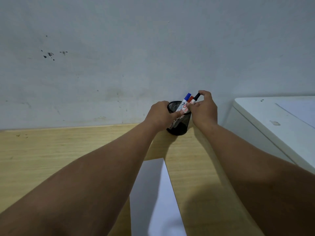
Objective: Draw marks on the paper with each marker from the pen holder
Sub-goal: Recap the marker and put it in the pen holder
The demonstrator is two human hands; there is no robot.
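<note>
Head view | left hand [160,114] grips black mesh pen holder [179,121] at desk's far edge | right hand [203,108] fingers pinch black-capped marker [196,98] | advice: pull straight up, keep holder steady.

Black wire-mesh pen holder [179,120] on matt wood-grain table [68,150].

left hand [160,114]: curled, gripping, forefinger extended | right hand [203,108]: fingertips pinched, seemingly closed | both arms outstretched

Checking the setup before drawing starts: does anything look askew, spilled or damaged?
Only the wall stands out: dark splatter marks at upper left. The mesh pen holder stands upright on the wooden desk; the paper lies flat.
</note>
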